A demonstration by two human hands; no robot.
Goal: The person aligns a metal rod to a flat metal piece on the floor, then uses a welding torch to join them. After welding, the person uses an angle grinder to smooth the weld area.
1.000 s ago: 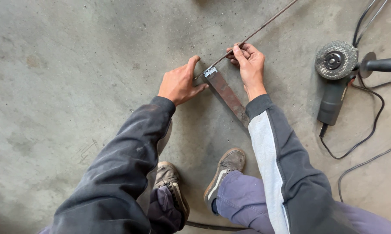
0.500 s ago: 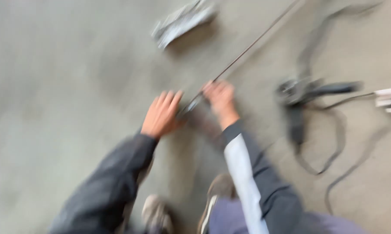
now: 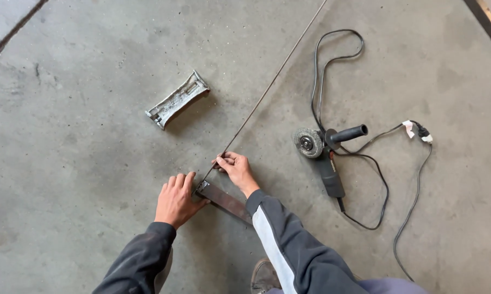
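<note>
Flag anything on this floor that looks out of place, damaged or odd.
Nothing is spilled or broken. The angle grinder lies on the concrete floor with its cord sprawled in loose loops. A battered grey metal piece lies askew, apart from the thin rod both hands are working on.

Left hand [image 3: 175, 200] flat, right hand [image 3: 235, 170] pinching
</note>
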